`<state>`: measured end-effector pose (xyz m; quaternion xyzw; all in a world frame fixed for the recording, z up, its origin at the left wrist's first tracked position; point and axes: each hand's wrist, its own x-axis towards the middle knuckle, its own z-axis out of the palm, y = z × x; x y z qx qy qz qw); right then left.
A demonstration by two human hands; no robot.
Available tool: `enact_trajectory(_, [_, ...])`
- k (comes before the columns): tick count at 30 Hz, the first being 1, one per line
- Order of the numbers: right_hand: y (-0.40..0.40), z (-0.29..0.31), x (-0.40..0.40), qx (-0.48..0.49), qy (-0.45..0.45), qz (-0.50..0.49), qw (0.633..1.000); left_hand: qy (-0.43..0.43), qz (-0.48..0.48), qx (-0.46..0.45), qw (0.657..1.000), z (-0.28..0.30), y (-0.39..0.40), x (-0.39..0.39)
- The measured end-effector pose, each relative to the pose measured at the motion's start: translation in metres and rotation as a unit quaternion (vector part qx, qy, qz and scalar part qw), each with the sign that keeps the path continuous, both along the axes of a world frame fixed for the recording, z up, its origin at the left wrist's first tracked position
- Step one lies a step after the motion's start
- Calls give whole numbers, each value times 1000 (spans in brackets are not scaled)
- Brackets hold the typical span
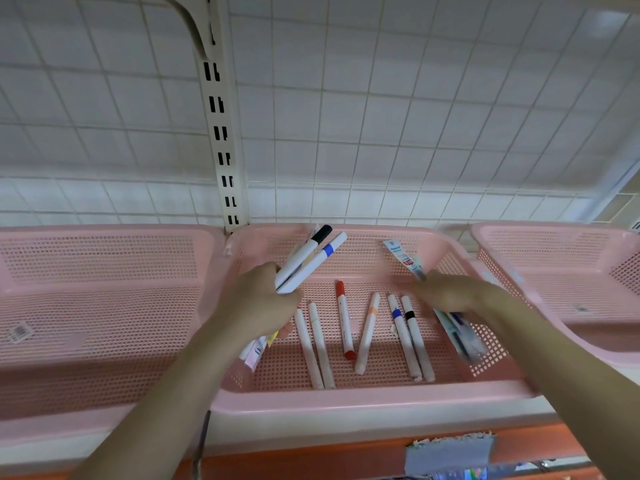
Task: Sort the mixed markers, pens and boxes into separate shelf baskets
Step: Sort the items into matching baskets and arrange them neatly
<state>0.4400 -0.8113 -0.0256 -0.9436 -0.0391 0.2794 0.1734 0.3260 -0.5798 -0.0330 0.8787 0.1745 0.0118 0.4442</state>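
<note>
Three pink mesh baskets sit side by side on a shelf. In the middle basket (363, 398) lie several white markers, among them a red-capped marker (344, 318) and a pair with blue and black bands (408, 336). My left hand (263, 301) grips a bundle of white markers (310, 259) with black and blue ends, raised over the basket's left side. My right hand (450, 294) holds several packaged pens (403, 258), whose lower ends stick out below the hand at the basket's right side.
The left basket (104, 271) and the right basket (568, 282) look bare inside. A slotted shelf upright (221, 133) stands against the tiled wall behind. An orange shelf edge with a grey label (450, 452) runs below.
</note>
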Motion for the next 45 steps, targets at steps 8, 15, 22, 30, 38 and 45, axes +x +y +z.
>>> enact_trajectory(8, [-4, -8, 3, 3, -62, 16, 998, -2, -1, -7, 1000, -2, 1, 1])
enact_trajectory(15, [-8, -10, 2, 187, -16, -93, 978, -10, 1, -11, 1000, -3, 3, 1])
enact_trajectory(22, [-2, -11, 0, 45, -22, -27, 998, -19, 9, -26, 999, 0, 8, 1])
enact_trajectory(30, [-5, -12, -7, -88, -77, 91, 989, -53, 26, -36, 998, 8, 8, -2])
enact_trajectory(38, [25, -12, -23, -85, 12, 78, 993, -97, 65, -62, 991, 20, 17, -12])
enact_trajectory(45, [70, -16, -43, -57, 0, 157, 986, -115, 76, -59, 989, 27, 26, -21])
